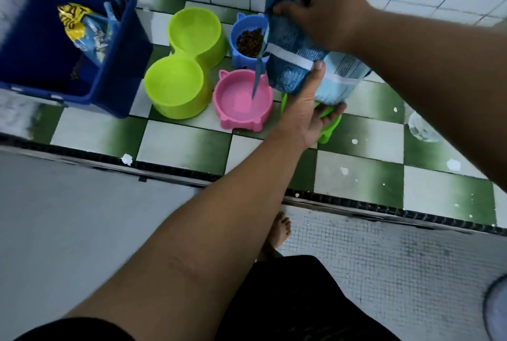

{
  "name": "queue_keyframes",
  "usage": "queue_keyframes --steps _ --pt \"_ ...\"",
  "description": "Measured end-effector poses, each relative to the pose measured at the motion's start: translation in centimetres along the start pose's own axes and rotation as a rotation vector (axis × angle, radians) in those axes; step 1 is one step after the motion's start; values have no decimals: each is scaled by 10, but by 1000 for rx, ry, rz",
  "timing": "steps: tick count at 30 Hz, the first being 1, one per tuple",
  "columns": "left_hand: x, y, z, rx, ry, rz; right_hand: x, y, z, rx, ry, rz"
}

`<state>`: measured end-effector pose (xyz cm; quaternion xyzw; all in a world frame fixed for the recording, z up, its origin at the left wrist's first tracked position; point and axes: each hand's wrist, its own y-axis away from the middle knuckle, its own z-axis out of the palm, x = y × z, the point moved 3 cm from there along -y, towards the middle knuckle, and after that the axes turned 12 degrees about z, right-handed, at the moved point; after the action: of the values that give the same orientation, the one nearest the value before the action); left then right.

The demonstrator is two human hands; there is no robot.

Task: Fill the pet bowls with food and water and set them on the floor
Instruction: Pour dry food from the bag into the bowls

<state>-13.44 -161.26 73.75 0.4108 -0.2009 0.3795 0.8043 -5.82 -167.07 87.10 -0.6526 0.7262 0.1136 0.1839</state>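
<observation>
Blue bowl (238, 58), behind the pink bowl (233, 119), holds kibble (249, 41); pink and adjacent lime double bowl (175, 110) look unfilled; left hand (304, 110) and right hand (321, 3) fingers grip the food bag (296, 66).

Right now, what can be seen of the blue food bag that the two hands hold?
The food bag is a glossy blue pouch, flexible like plastic film, with a white band and print too blurred to read. It hangs tilted above the bowls, off the floor. The right hand pinches its top edge; the left hand holds it from below, thumb on the front. A thin blue strip dangles from its edge toward the pink bowl.
</observation>
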Motion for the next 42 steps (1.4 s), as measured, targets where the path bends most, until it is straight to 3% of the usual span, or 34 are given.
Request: queue_keyframes --steps 15,42 --pt "17 4 -27 -4 214 -58 -40 -17 52 -54 29 27" --pt "21 13 -36 -38 82 -89 -43 -12 55 8 6 23"
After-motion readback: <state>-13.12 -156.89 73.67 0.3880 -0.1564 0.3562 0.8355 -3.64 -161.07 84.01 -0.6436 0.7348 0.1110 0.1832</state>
